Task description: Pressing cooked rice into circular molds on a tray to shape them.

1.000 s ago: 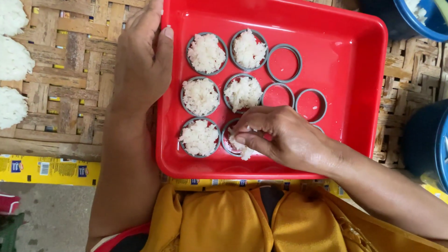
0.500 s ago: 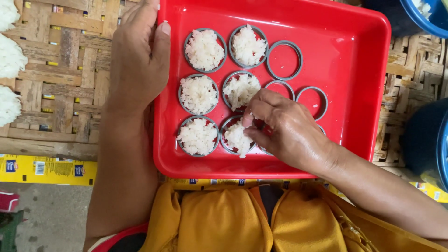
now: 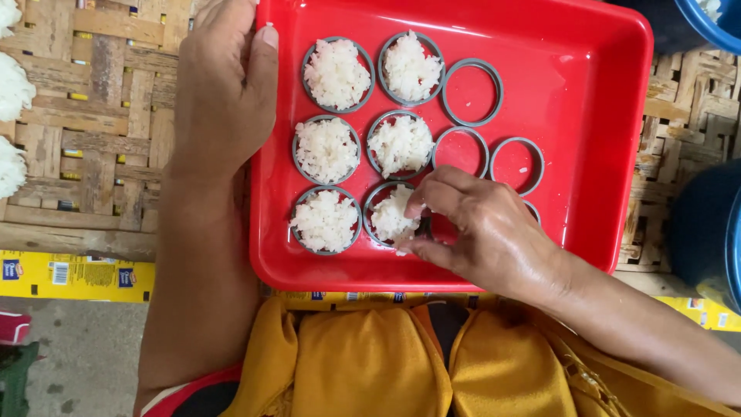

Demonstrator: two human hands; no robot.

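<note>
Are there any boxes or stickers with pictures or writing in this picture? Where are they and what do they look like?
Yellow printed strip: flat and long, below the woven mat at lower left, with a small blue patch, a white barcode patch and a small red mark.
Yellow printed strip, more of it: at lower right, under the red tray's near side, partly hidden by the right forearm.
No screens or signs show.

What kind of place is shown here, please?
Probably a small, informal food-making spot, at home or a stall. A red tray holds grey ring moulds packed with white rice, resting on a woven bamboo surface, worked by bare hands.
</note>
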